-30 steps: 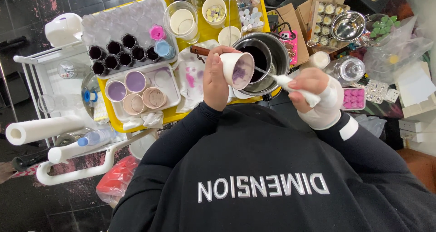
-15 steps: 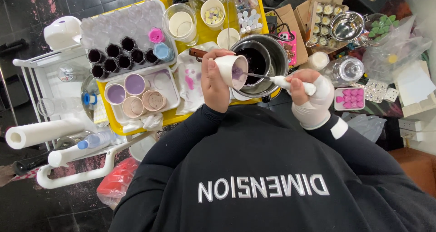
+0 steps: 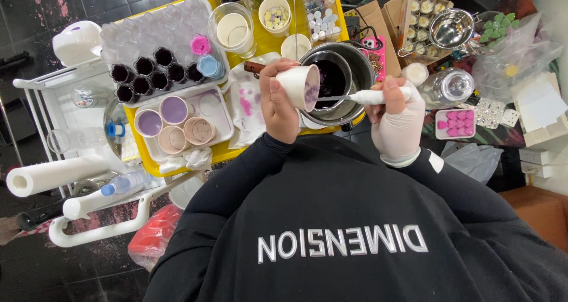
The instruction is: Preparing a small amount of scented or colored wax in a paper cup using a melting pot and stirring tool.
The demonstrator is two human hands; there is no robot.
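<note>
My left hand (image 3: 277, 104) grips a white paper cup (image 3: 300, 84), tilted on its side over a steel pot (image 3: 355, 71) that holds dark purple liquid. The cup's inside is smeared purple. My right hand (image 3: 395, 115), in a white glove, holds a white-handled metal tool (image 3: 370, 97) whose thin tip reaches into the cup's mouth. Both hands are above the pot's near rim.
A yellow tray (image 3: 269, 42) carries a white tray of purple-filled cups (image 3: 160, 115), dark small moulds (image 3: 148, 71), a stained cloth (image 3: 248, 101) and tubs. At right are a pink mould (image 3: 455, 123), a glass jar (image 3: 452, 86) and a steel bowl (image 3: 451, 30). A paper roll (image 3: 53, 173) lies at left.
My right hand has moved up and left, bringing the tool level and its tip deeper into the cup. The cup has tilted a little more toward the pot.
</note>
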